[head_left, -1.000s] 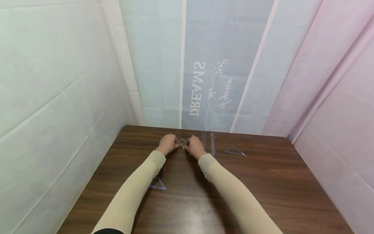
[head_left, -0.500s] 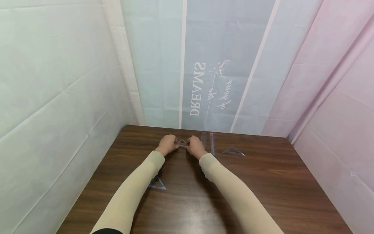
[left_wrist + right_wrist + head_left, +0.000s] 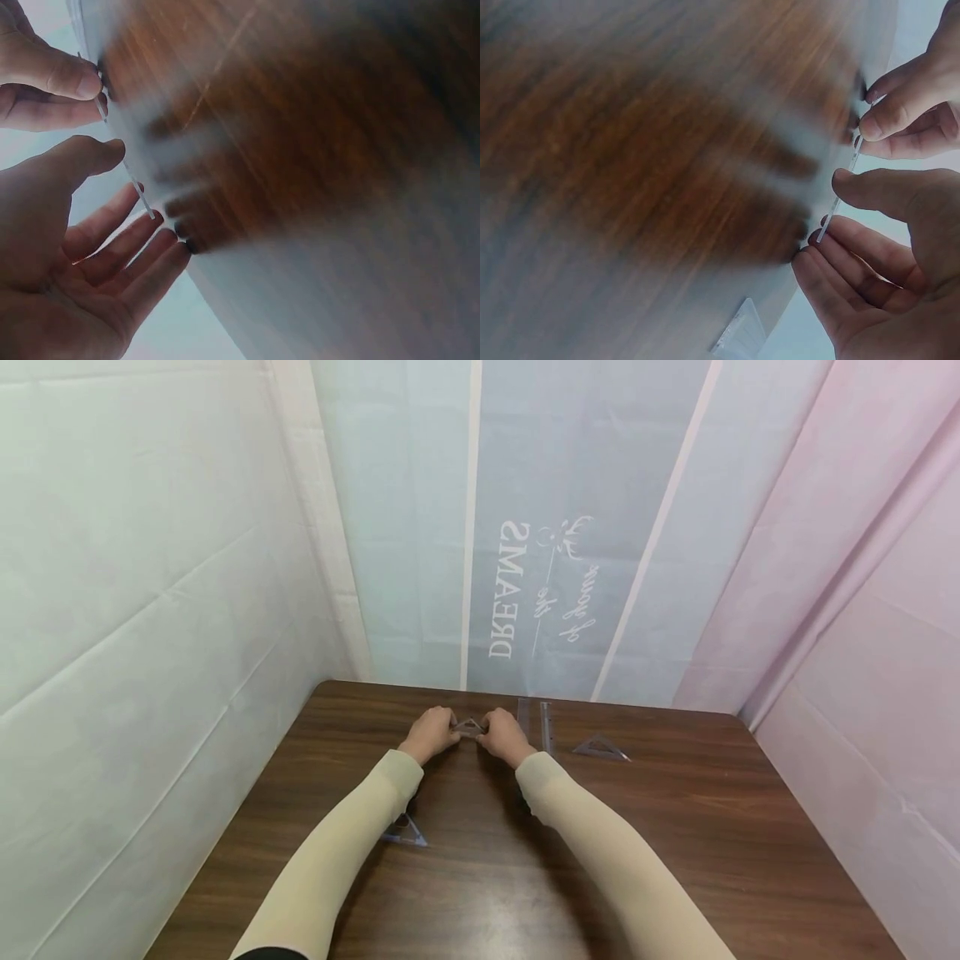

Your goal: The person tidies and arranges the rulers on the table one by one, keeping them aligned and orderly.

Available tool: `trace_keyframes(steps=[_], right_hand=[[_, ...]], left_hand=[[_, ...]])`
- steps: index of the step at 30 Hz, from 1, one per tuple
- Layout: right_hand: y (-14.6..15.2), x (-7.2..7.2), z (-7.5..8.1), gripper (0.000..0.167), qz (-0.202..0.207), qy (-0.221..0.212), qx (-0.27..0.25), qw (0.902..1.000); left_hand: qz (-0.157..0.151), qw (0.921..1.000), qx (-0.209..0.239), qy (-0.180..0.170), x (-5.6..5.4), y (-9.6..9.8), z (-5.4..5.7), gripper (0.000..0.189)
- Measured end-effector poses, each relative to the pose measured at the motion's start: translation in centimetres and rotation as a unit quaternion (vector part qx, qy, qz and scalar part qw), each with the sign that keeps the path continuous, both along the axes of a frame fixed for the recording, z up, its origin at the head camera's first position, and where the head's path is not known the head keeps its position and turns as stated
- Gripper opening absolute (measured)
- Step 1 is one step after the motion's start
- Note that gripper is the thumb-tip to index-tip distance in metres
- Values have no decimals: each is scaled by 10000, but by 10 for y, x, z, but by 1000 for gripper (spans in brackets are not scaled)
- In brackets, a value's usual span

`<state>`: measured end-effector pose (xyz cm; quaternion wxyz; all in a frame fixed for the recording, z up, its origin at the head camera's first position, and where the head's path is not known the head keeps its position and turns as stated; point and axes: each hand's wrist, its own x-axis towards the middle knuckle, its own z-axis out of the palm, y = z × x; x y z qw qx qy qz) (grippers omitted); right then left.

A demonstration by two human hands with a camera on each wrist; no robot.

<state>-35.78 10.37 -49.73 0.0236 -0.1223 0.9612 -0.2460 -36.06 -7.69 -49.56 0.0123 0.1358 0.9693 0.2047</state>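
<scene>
Between my two hands near the far table edge is a clear triangular set square [image 3: 469,727]. My left hand [image 3: 432,733] pinches its left end with thumb and fingers, and my right hand [image 3: 504,736] pinches the right end. Seen edge-on, the set square [image 3: 136,183] is a thin line in the left wrist view, with the thumb on one side and fingertips on the other. The right wrist view shows the set square [image 3: 831,217] in the same way, with fingertips close to the tabletop. Whether it touches the table cannot be told.
Two clear rulers [image 3: 547,727] lie just right of my right hand. Farther right is another set square [image 3: 602,749]. A bluish set square [image 3: 408,835] lies partly behind my left forearm. Fabric walls surround the brown wooden table [image 3: 675,827] at its back and sides.
Both hands stay at nearly the same spot with the set square between them. The right fingers have shifted slightly along its edge; the other pieces lie where they were.
</scene>
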Motion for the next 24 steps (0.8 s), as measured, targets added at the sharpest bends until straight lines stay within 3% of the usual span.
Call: trace_keyframes(steps=[8, 16, 24], right_hand=[[2, 2, 2, 17, 72, 21, -233, 9997], [5, 10, 9, 25, 157, 54, -281, 9995], [11, 18, 13, 30, 210, 102, -292, 9993]], left_hand=[[150, 9998, 130, 23, 9, -4, 3, 23], [36, 9994, 325, 133, 18, -8, 7, 26], [-198, 9987, 240, 412, 22, -13, 8, 31]])
